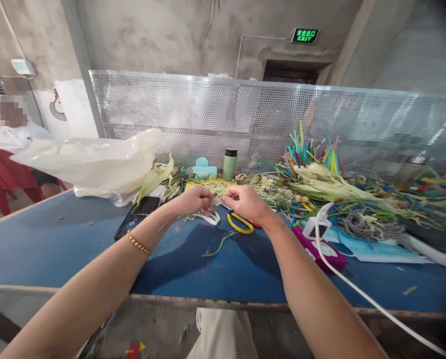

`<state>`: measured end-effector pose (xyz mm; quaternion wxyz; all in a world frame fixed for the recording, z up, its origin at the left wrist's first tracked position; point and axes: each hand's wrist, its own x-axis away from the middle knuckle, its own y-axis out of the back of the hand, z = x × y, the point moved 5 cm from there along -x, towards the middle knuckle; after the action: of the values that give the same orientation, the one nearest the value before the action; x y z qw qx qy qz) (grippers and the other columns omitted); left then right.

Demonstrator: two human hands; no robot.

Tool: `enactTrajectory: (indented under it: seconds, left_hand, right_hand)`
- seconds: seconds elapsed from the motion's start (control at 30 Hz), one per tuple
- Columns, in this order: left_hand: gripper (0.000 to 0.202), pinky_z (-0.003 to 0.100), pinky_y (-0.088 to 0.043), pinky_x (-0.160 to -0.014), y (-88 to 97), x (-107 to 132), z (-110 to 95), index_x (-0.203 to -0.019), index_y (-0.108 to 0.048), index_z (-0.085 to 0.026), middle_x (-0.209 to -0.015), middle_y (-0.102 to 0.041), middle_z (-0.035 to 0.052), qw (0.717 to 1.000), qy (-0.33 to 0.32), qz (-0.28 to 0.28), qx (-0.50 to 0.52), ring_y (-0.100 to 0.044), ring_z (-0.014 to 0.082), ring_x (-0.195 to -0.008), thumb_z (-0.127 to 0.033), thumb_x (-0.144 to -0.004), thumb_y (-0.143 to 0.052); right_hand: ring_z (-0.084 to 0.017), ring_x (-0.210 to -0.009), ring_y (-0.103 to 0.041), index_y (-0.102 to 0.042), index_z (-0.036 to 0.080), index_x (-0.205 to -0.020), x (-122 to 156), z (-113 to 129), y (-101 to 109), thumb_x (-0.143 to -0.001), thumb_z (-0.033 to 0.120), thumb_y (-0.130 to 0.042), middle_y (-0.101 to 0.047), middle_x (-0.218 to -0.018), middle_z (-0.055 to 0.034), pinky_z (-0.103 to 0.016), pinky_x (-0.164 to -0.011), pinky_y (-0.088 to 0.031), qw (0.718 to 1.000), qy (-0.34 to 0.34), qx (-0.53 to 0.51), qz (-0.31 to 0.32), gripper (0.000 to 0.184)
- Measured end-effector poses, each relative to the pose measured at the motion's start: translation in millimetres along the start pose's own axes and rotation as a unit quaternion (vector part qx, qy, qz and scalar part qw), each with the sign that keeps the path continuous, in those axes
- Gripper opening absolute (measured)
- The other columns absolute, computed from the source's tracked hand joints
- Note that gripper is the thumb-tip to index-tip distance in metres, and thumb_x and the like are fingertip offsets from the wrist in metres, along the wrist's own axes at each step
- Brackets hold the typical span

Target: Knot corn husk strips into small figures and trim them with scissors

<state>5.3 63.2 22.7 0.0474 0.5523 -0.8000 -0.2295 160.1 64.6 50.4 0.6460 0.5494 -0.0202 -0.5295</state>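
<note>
My left hand [196, 201] and my right hand [244, 202] meet above the middle of the blue table, fingers pinched. Stretched between the fingertips is a short pale strip [217, 201], which looks like corn husk. A gold beaded bracelet [138, 243] circles my left wrist. Below the hands lie a white loop [212, 218] and the yellow handle [241, 225] of what seem to be scissors, the rest hidden. Nearer to me a twisted green cord [221, 244] rests on the table [193, 276].
Corn husks [320, 182] and coloured strands crowd the right and back. A dark phone [147, 206] and large plastic bag [96, 162] are left; a green bottle [229, 164] stands behind. A white cable [372, 299] plugs into a purple box [328, 254]. A person [17, 132] sits far left.
</note>
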Motion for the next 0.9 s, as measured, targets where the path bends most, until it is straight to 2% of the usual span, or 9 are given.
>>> enactTrajectory:
  seconds: [0.07, 0.13, 0.23, 0.37, 0.53, 0.77, 0.83, 0.9]
  left_hand:
    - [0.020, 0.024, -0.048, -0.057, 4.8, 3.3, 3.6, -0.074, -0.071, -0.012, -0.077, -0.074, 0.0091, 0.997, 0.005, 0.075, 0.037, -0.067, 0.0147, -0.062, -0.030, -0.082, -0.064]
    - [0.026, 0.026, -0.050, -0.060, 10.9, 6.1, 6.8, -0.078, -0.071, -0.012, -0.082, -0.075, 0.0120, 0.989, 0.006, 0.126, 0.079, -0.068, 0.0160, -0.064, -0.038, -0.079, -0.071]
    - [0.031, 0.027, -0.051, -0.062, 19.7, 7.1, 13.1, -0.083, -0.072, -0.011, -0.080, -0.074, 0.0124, 0.980, 0.015, 0.161, 0.118, -0.069, 0.0169, -0.063, -0.039, -0.073, -0.078]
    - [0.032, 0.027, -0.052, -0.062, 30.6, 5.9, 23.8, -0.087, -0.072, -0.009, -0.082, -0.075, 0.0132, 0.975, 0.037, 0.183, 0.118, -0.070, 0.0182, -0.065, -0.037, -0.073, -0.079]
    - [0.032, 0.025, -0.051, -0.061, 49.8, 3.9, 35.6, -0.087, -0.073, -0.010, -0.082, -0.075, 0.0135, 0.978, 0.054, 0.166, 0.118, -0.072, 0.0185, -0.067, -0.037, -0.072, -0.080]
    - [0.036, 0.026, -0.051, -0.061, 66.3, 4.0, 47.7, -0.084, -0.074, -0.011, -0.082, -0.075, 0.0134, 0.983, 0.086, 0.145, 0.077, -0.071, 0.0193, -0.068, -0.043, -0.068, -0.081]
    - [0.035, 0.025, -0.049, -0.058, 72.7, 1.6, 47.6, -0.082, -0.073, -0.011, -0.081, -0.074, 0.0125, 0.991, 0.093, 0.083, 0.046, -0.069, 0.0179, -0.066, -0.043, -0.070, -0.079]
    - [0.031, 0.023, -0.045, -0.054, 81.1, -1.2, 38.4, -0.076, -0.072, -0.011, -0.073, -0.071, 0.0091, 0.998, 0.057, -0.042, 0.006, -0.063, 0.0143, -0.061, -0.041, -0.074, -0.075]
  right_hand:
    - [-0.010, -0.047, -0.048, -0.056, 0.017, -0.061, 1.0, -4.9, 2.8, -0.081, 0.033, -0.062, -0.055, -0.050, 0.0016, -0.022, -0.048, -0.033, 0.998, -0.030, -0.052, -0.004, 0.027]
    - [-0.010, -0.042, -0.047, -0.055, 0.018, -0.062, 2.6, -10.1, 4.6, -0.082, 0.039, -0.062, -0.054, -0.048, 0.0025, -0.022, -0.044, -0.034, 0.992, -0.072, -0.108, -0.012, 0.030]
    - [-0.009, -0.039, -0.047, -0.054, 0.018, -0.065, 4.7, -15.6, 4.6, -0.084, 0.037, -0.059, -0.053, -0.047, 0.0032, -0.020, -0.040, -0.036, 0.977, -0.121, -0.174, -0.021, 0.027]
    - [-0.007, -0.036, -0.046, -0.054, 0.018, -0.070, 3.4, -23.1, 6.4, -0.086, 0.034, -0.055, -0.054, -0.049, 0.0039, -0.019, -0.038, -0.036, 0.970, -0.125, -0.202, -0.047, 0.022]
    - [-0.008, -0.035, -0.045, -0.055, 0.018, -0.072, 0.7, -36.5, 11.3, -0.085, 0.037, -0.056, -0.055, -0.049, 0.0042, -0.019, -0.036, -0.035, 0.970, -0.123, -0.193, -0.081, 0.022]
    - [-0.008, -0.037, -0.044, -0.056, 0.018, -0.069, 1.6, -36.8, 18.2, -0.079, 0.043, -0.064, -0.053, -0.048, 0.0042, -0.020, -0.035, -0.036, 0.959, -0.133, -0.216, -0.124, 0.028]
    - [-0.008, -0.037, -0.044, -0.056, 0.018, -0.069, 2.1, -36.4, 19.4, -0.078, 0.045, -0.065, -0.053, -0.048, 0.0040, -0.020, -0.035, -0.036, 0.958, -0.133, -0.221, -0.125, 0.030]
    - [-0.008, -0.037, -0.043, -0.056, 0.018, -0.069, 2.3, -34.1, 18.8, -0.079, 0.046, -0.064, -0.053, -0.047, 0.0039, -0.020, -0.036, -0.035, 0.963, -0.125, -0.212, -0.113, 0.031]
